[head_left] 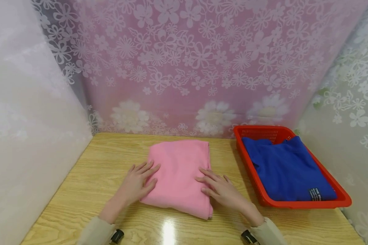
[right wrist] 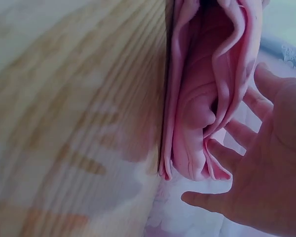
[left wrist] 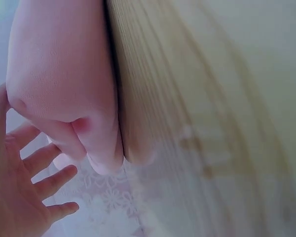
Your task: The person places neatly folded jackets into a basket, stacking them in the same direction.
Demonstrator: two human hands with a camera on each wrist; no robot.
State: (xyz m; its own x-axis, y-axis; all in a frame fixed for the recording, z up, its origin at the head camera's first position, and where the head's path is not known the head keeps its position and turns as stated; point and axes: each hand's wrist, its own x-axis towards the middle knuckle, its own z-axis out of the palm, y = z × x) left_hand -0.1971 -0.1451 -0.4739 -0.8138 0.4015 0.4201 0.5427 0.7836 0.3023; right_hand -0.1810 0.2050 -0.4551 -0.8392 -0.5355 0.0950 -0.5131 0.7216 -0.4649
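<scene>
A folded pink cloth lies on the wooden table in the head view. My left hand rests on its left edge with fingers spread, and my right hand touches its right edge the same way. In the left wrist view, the spread left hand is beside the smooth folded side of the pink cloth. The right wrist view has several layered folds of the pink cloth next to the right hand, whose fingers are extended.
At the right of the table stands a red basket with a folded blue garment in it, a dark label near its front. A pink floral curtain hangs behind the table, with pale sheets at both sides.
</scene>
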